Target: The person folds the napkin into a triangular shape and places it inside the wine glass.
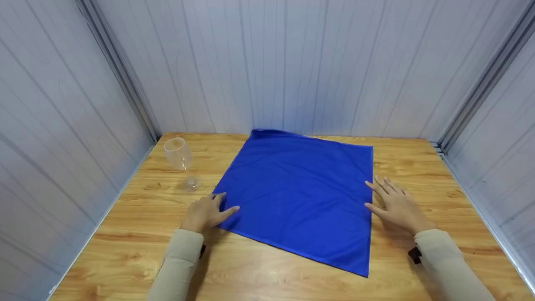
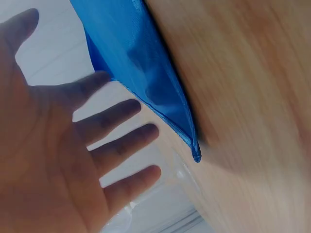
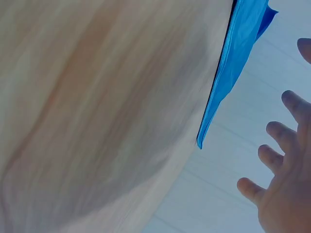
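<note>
A square blue cloth [image 1: 292,192] lies spread on the wooden table, turned slightly, with faint wrinkles. At its left corner is my left hand [image 1: 205,213], fingers extended and the thumb over the cloth; the left wrist view shows the spread fingers holding nothing beside the blue cloth [image 2: 146,63]. My right hand [image 1: 395,205] hovers by the right edge, its fingers spread and straight. In the right wrist view that hand [image 3: 286,170] is apart from the cloth [image 3: 228,63]. A clear wine glass [image 1: 179,156] stands upright to the left, beyond my left hand.
The wooden table [image 1: 125,251] is bounded by pale panelled walls [image 1: 309,67] at the back and on both sides. The cloth's far left corner reaches the back edge by the wall.
</note>
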{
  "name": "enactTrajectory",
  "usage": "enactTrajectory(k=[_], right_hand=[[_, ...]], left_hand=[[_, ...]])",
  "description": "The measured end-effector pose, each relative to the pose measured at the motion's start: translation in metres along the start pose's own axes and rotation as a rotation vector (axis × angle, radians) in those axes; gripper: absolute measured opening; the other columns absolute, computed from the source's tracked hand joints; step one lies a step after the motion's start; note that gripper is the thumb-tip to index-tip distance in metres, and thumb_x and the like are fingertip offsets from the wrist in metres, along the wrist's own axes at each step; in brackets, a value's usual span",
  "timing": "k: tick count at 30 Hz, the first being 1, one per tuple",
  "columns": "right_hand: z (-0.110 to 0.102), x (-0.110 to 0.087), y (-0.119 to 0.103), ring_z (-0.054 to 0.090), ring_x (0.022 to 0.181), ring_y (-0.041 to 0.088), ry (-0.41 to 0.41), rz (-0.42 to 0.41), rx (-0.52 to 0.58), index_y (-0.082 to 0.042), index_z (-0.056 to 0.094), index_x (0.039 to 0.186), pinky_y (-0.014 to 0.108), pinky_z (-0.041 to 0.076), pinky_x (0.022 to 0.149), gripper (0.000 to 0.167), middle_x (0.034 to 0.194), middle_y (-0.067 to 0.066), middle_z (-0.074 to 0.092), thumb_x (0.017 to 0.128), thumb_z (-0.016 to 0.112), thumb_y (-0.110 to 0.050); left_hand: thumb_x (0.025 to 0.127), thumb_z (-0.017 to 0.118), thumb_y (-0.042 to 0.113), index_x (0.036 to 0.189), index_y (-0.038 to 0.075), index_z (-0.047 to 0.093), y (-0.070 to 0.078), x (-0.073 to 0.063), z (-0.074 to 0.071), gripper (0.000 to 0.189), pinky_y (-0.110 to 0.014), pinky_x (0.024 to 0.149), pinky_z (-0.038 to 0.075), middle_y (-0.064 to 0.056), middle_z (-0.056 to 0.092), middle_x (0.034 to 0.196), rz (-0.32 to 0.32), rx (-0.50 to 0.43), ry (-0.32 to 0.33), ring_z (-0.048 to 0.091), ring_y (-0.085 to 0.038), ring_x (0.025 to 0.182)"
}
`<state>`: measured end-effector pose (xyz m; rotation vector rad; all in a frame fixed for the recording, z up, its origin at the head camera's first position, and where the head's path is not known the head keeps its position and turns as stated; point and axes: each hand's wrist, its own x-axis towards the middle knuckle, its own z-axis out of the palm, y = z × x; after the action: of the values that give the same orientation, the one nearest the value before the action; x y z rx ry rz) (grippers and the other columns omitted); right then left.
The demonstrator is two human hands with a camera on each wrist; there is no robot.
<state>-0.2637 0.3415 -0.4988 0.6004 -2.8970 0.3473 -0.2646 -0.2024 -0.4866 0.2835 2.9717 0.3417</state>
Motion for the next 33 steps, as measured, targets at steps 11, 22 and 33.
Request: enactTrajectory(k=[11,22,33], right_hand=[[0.004,-0.003,-0.011,0.048,0.129,0.044,0.050,-0.139,0.081,-0.007,0.063,0.133,0.067,0.036,0.101,0.047,0.145,0.020,0.051,0.092,0.074,-0.026],[0.005,0.001,-0.028,0.059,0.116,0.037,-0.023,-0.222,0.172,-0.004,0.070,0.116,0.055,0.048,0.096,0.031,0.124,0.017,0.064,0.089,0.076,-0.019],[0.009,-0.006,-0.051,0.061,0.096,0.018,-0.122,-0.391,0.222,-0.009,0.071,0.106,0.042,0.053,0.082,0.022,0.102,-0.001,0.065,0.085,0.078,-0.015]], left_hand=[[0.088,0.076,0.040,0.092,-0.001,0.069,0.000,-0.008,0.002,0.042,-0.047,0.067,0.053,-0.014,0.064,0.083,0.005,0.054,0.088,0.062,-0.029,0.074],[0.082,0.083,0.035,0.074,0.004,0.061,0.004,-0.008,0.004,0.039,-0.039,0.058,0.046,-0.005,0.053,0.068,-0.019,0.017,0.100,0.048,-0.020,0.062],[0.082,0.084,0.032,0.075,0.005,0.061,0.007,-0.006,0.003,0.036,-0.039,0.059,0.044,-0.005,0.052,0.069,-0.042,-0.013,0.063,0.046,-0.020,0.063]])
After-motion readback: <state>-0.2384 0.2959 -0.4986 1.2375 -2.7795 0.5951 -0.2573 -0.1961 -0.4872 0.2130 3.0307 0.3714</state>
